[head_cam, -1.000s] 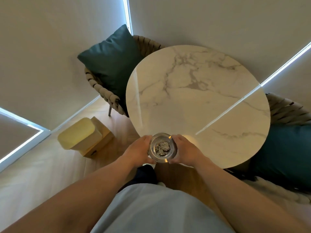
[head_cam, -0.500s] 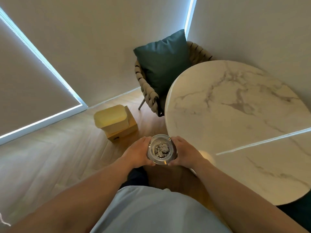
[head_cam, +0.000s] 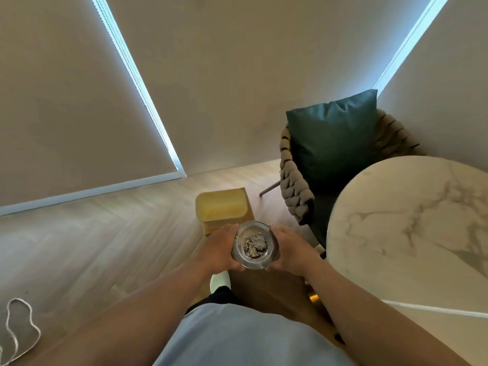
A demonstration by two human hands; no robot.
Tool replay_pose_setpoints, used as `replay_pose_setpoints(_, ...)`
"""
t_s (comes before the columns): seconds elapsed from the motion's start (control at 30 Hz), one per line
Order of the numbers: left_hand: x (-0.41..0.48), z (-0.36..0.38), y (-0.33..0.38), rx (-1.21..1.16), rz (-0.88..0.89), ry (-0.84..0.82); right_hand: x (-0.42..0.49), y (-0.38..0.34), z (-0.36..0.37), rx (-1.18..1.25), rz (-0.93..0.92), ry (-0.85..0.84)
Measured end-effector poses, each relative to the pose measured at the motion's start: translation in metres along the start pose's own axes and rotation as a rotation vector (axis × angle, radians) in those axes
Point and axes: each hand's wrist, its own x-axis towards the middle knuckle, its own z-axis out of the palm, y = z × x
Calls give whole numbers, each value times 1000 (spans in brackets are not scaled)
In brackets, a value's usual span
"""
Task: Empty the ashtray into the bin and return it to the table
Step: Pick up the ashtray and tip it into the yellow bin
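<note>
Closest to the camera it's just a light shirt point(head_cam: 237, 336) and two bare forearms reaching out, so everything's being carried right in front of the body. The left hand point(head_cam: 219, 249) and right hand point(head_cam: 290, 249) are each wrapped around opposite sides of the ashtray point(head_cam: 254, 245), fingers curled tight on its rim, and it's kept level, which makes sense since there's a little heap of ash point(head_cam: 255, 245) sitting in the middle and a two-handed flat hold stops it from spilling on the way. The ashtray is up in the air, off the table point(head_cam: 412, 233), which sits off to the right with nothing on the part I can see. Just past the hands on the wood floor point(head_cam: 105, 233) is the yellow bin point(head_cam: 220, 207), and the ashtray looks like it's nearly over the bin's near edge, though with this wide lens I honestly can't say how high above it is. So I'd guess it's the carry step, tipping not done yet. Further back there's a woven chair point(head_cam: 295, 191) with a dark green cushion point(head_cam: 332, 138) tucked beside the table, then blinds point(head_cam: 66, 101) with light leaking round the edges.
</note>
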Motion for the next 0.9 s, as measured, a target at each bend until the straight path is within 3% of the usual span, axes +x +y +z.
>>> replay_pose_setpoints(0.4,52,-96,-86,0,-82,39,141,-59,-19,-10,-75,-78)
replay_pose_setpoints(0.9,166,-53,-189,-41,-153,24,271,7,40,66,-32,-164)
